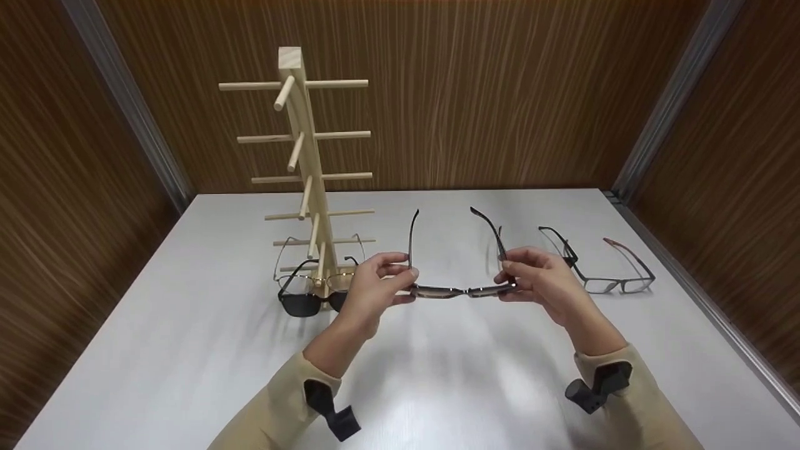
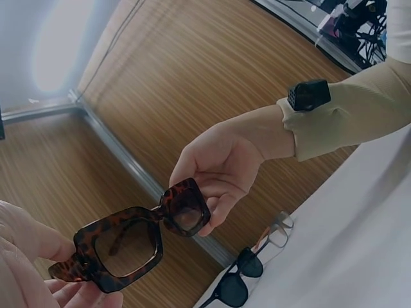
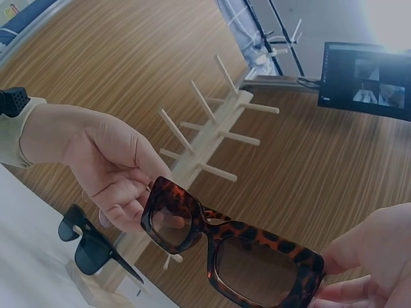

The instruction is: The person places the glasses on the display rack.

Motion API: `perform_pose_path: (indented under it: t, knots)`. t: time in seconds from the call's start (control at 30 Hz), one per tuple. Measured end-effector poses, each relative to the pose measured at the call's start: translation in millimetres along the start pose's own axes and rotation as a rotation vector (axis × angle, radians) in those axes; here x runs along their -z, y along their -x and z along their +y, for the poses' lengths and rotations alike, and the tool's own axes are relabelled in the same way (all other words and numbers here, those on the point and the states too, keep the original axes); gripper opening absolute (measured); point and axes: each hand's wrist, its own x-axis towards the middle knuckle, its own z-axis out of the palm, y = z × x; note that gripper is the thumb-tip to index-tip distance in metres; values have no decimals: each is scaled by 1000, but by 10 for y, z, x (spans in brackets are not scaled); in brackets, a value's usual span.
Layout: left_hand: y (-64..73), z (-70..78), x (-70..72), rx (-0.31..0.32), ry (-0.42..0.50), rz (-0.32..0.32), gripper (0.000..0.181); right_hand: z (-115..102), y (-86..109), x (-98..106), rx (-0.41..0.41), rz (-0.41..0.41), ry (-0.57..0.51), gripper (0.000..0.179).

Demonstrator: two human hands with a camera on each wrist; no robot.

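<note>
Tortoiseshell sunglasses [image 2: 119,244] with square brown-tinted lenses are held up in front of me, above the white table. My left hand [image 1: 377,284] pinches them at the left hinge, my right hand [image 1: 547,284] at the right hinge. Both temples are unfolded and point away from me. To the left stands a wooden eyewear stand [image 1: 312,159] with several rows of pegs. Black sunglasses [image 1: 302,305] and thin-framed glasses [image 1: 340,279] are at its lowest pegs, partly hidden by my left hand.
At the right on the white table [image 1: 187,375] lie clear-lens glasses [image 1: 636,285] with brownish temple tips. Dark sunglasses [image 2: 232,289] sit beside them, mostly hidden behind my right hand in the head view. Wood-grain panels [image 1: 475,94] enclose the back and both sides.
</note>
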Motion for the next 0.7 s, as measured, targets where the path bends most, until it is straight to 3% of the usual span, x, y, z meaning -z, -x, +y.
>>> perform_pose_path:
  t: [0.3,0.53,0.7]
  knots:
    - [192,103,126,-18,-8,-3,36,-84,87,-140,42,-37,-30,39]
    - [324,196,317,-49,-25,57,36,-132,52,-377,53,-98,-75,24]
    - [399,290,420,-62,-16,73,35,-198,29,-506,52,-108,-102,27]
